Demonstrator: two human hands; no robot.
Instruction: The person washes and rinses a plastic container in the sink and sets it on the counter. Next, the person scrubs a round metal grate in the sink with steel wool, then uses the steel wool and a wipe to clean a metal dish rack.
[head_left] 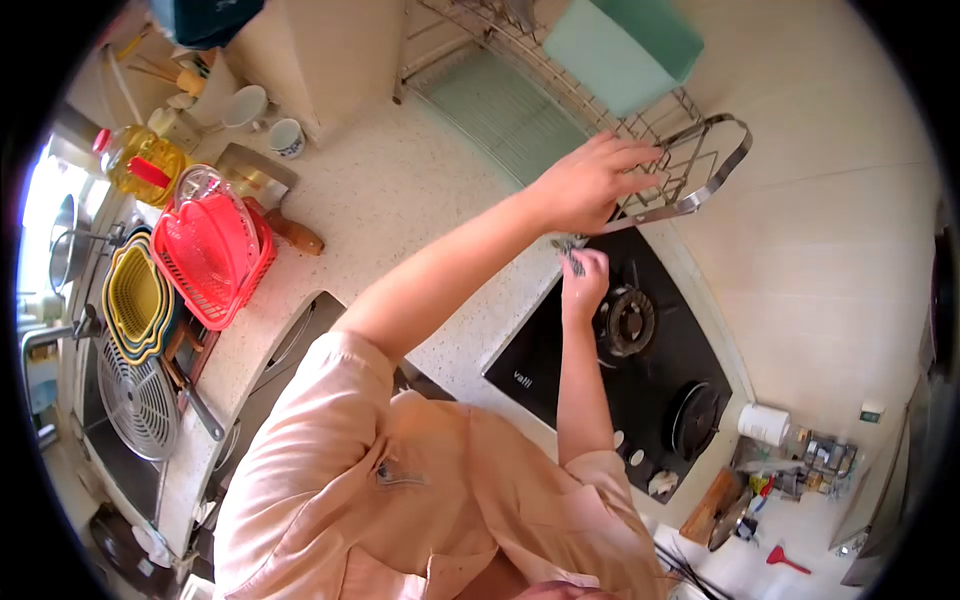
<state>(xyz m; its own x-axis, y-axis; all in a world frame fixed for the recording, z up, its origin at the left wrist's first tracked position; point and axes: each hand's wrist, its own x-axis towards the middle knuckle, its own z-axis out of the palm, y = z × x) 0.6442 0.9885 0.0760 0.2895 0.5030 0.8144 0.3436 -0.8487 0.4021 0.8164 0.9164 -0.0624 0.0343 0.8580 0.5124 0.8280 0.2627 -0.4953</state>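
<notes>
On the speckled countertop, a bottle of yellow oil with a red cap is standing near red plastic baskets. A broad-bladed knife is lying beside them, its wooden handle pointing away, while a patterned cup and a white cup are sitting close by. Yellow and dark baskets are nesting together near a round slotted metal plate. Across the counter, a black glass stove is showing two round burners. Beyond it, a white roll is resting near a wooden board, and a red utensil is lying farther along.
</notes>
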